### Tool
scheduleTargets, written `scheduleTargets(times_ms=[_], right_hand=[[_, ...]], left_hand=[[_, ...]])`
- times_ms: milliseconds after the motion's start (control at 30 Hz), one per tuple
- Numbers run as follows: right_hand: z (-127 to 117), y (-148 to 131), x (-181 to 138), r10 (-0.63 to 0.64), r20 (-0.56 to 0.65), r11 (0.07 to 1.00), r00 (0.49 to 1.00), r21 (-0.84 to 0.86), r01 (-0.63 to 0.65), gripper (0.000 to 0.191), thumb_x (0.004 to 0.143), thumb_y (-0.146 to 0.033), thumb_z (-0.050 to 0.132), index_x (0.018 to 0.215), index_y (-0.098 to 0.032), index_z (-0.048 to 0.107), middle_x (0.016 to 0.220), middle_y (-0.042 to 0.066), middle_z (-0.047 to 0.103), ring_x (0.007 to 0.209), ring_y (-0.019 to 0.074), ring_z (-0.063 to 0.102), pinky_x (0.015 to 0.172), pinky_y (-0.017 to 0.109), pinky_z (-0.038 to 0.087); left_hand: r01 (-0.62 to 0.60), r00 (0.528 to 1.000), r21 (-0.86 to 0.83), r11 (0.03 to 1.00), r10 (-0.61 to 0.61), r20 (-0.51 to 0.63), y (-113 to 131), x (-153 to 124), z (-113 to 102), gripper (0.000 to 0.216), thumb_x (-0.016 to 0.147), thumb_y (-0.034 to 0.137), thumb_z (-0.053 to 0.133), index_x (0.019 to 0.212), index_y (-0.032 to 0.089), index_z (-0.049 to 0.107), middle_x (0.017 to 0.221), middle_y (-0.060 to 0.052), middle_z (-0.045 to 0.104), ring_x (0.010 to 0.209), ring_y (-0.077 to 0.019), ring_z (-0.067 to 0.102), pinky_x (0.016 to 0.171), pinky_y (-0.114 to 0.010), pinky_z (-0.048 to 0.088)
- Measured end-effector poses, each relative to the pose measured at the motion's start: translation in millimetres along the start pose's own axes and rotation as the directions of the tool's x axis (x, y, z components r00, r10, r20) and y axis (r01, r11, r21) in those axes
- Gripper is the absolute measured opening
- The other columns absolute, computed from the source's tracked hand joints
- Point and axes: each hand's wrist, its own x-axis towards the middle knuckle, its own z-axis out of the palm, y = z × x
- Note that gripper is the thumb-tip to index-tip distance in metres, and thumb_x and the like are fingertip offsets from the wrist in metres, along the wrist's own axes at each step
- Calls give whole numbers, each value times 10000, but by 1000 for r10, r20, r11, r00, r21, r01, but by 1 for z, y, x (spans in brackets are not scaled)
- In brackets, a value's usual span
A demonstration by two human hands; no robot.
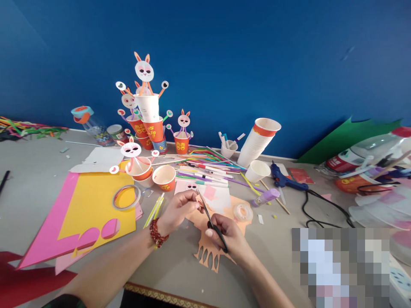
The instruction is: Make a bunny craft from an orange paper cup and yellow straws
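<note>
My right hand point(224, 233) is wrapped round the black handles of a pair of scissors point(207, 209), their blades pointing up and left. In my left hand point(181, 207) a small orange-red piece of paper point(201, 203) is pinched between the fingers, close beside the blades. It is partly hidden, so its full shape cannot be made out. Under both hands lies a peach sheet of paper point(205, 254) with leaf-shaped holes cut along its near edge. Just beyond, a white rabbit face cutout point(192, 187) rests on white paper point(221, 197).
Rabbit figures on paper cups point(150, 109) stand at the back left. Markers point(208, 169) and coloured sticks lie mid-table. A cup stack point(258, 143), glue gun point(289, 179), glue stick point(266, 197) and tape roll point(243, 212) are to the right; yellow sheets point(93, 201) lie left.
</note>
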Motion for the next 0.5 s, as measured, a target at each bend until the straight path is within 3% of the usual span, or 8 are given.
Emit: scheduleTargets(times_ms=[300,500], right_hand=[[-1,0,0,-6,-5,1000,1000,6,6,598,646,-567,865,657,-224,375,498,-110,378,384,46,323,395,183,173],[1,2,0,3,36,999,999,44,-4,568,700,-641,799,697,-210,429,511,-84,477,394,60,404,407,185,250]], left_hand=[[-1,1000,-41,999,0,-2,0,-1,1,152,804,249,644,696,166,576,775,-15,646,720,-161,645,728,-281,491],[-12,1000,63,998,10,28,1,-1,0,144,836,221,595,704,167,574,748,-17,657,735,-161,635,749,-282,481]])
